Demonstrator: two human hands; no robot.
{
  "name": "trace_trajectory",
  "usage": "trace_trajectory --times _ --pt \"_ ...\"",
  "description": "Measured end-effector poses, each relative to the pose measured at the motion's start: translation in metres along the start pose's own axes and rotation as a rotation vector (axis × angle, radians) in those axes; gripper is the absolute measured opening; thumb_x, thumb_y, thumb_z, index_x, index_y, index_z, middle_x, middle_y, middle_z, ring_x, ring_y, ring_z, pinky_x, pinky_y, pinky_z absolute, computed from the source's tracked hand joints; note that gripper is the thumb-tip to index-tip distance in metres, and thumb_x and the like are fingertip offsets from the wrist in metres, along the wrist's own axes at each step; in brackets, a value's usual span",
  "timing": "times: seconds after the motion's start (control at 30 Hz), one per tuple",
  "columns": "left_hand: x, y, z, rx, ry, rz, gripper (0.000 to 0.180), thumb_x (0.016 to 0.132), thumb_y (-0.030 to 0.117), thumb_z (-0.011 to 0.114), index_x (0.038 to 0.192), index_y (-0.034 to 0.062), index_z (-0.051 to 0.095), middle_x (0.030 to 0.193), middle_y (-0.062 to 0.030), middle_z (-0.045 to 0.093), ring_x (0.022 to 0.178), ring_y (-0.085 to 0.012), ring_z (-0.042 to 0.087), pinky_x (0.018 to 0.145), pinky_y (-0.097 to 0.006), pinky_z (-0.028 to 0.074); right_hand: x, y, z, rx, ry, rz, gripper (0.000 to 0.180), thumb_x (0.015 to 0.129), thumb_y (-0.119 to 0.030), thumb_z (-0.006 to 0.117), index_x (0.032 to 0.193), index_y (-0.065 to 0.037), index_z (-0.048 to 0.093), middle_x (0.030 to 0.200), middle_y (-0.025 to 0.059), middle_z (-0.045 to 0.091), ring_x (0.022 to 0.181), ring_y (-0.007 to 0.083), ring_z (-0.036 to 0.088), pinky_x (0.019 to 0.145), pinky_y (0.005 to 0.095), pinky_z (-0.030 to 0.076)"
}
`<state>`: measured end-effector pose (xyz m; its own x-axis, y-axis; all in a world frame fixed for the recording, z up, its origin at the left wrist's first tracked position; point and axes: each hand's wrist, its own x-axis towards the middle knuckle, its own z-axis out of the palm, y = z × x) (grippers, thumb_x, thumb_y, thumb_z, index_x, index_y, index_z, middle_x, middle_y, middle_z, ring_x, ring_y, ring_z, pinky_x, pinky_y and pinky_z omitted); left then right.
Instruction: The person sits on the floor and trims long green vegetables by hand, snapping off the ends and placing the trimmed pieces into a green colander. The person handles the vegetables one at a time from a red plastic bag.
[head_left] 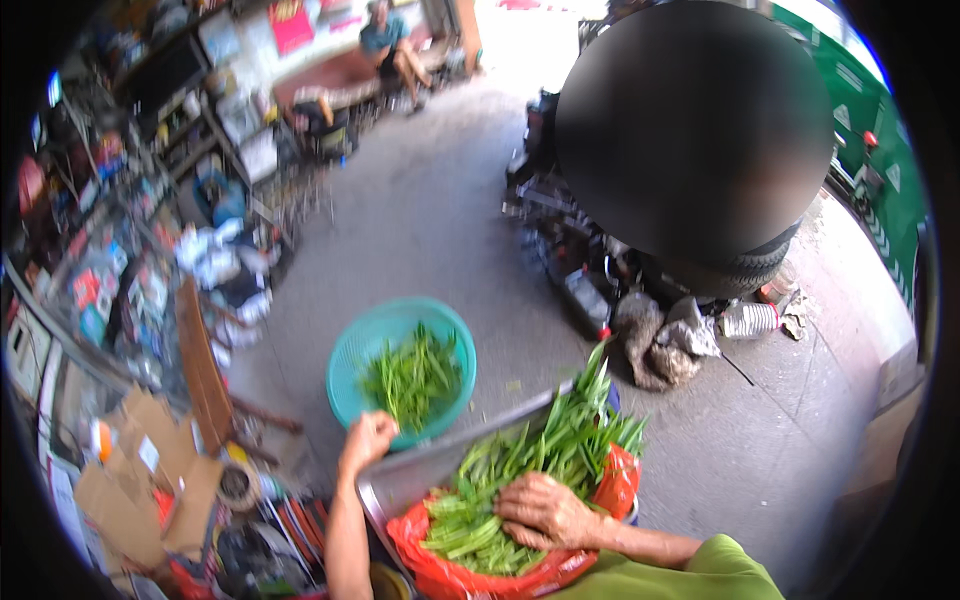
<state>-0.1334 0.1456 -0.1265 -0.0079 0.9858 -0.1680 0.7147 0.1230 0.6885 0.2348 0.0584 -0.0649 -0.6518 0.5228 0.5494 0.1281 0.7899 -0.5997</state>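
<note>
My left hand [370,440] is closed at the near rim of a teal plastic colander [342,345]. Whatever its fingers may hold is too small to make out. Cut leafy greens [420,375] lie in the colander, some reaching toward that hand. In front of me a metal tray [400,475] carries a red plastic bag [430,560], opened out under a heap of long-stemmed green vegetables [560,440]. Over the stems, my right hand [545,512] is closed with its fingers curled round some of them; its fingertips are partly hidden.
Flattened cardboard [125,500], a wooden board [203,365] and mixed clutter crowd the left side. To the right stand a tyre [745,275], crumpled bags [665,340] and a plastic bottle [588,298]. Another person [390,45] sits far back on the concrete floor's edge [420,190].
</note>
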Motion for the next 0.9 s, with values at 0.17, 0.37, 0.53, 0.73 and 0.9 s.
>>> trace_trajectory --times 0.17,0.37,0.53,0.73,0.9 --pt "0.019 0.014 0.003 0.023 0.096 0.145 0.019 0.086 0.016 0.064 0.086 -0.0025 0.068 0.069 -0.0154 0.066 0.063 -0.0197 0.063 0.061 -0.035 0.049 0.0 -0.003 0.002 -0.03 -0.025 0.132 0.031 0.079 -0.013 0.073 0.108 -0.003 0.067 0.11 0.0112 0.066 0.106 0.0292 0.062 0.093 0.0453 0.047" --pt "0.08 -0.016 -0.014 0.222 0.11 -0.033 0.024 0.085 0.014 0.067 0.101 -0.0032 0.069 0.091 -0.0231 0.071 0.086 -0.0306 0.071 0.078 -0.043 0.054 0.011 -0.007 -0.002 -0.048 -0.108 0.203 0.034 0.079 -0.015 0.074 0.11 -0.002 0.067 0.112 0.011 0.066 0.108 0.0283 0.062 0.095 0.0446 0.047" --pt "0.134 -0.021 0.013 0.501 -0.058 -0.225 0.064 0.087 0.029 0.07 0.144 0.012 0.046 0.16 -0.0204 0.014 0.144 -0.0398 0.023 0.115 -0.064 0.02 0.015 -0.002 0.003 -0.062 -0.087 0.242 0.035 0.074 -0.015 0.076 0.106 -0.005 0.068 0.109 0.0086 0.068 0.105 0.0278 0.063 0.089 0.0442 0.048" --pt "0.116 -0.023 0.036 0.673 -0.589 -0.084 0.056 0.083 0.04 0.072 0.136 0.0256 0.058 0.163 -0.0157 0.006 0.148 -0.0392 0.013 0.116 -0.061 0.015 0.029 0.004 0.0 -0.061 -0.151 0.31 0.034 0.076 -0.016 0.075 0.108 -0.006 0.069 0.11 0.008 0.069 0.106 0.0255 0.063 0.093 0.0423 0.049" --pt "0.108 -0.02 0.027 0.433 -0.669 -0.042 0.041 0.086 0.036 0.069 0.124 0.0207 0.067 0.157 -0.0151 0.03 0.144 -0.0365 0.027 0.116 -0.058 0.018 0.031 0.012 0.001 -0.019 -0.146 0.303 0.033 0.076 -0.016 0.074 0.107 -0.006 0.069 0.109 0.0076 0.069 0.105 0.0253 0.064 0.091 0.0422 0.049"
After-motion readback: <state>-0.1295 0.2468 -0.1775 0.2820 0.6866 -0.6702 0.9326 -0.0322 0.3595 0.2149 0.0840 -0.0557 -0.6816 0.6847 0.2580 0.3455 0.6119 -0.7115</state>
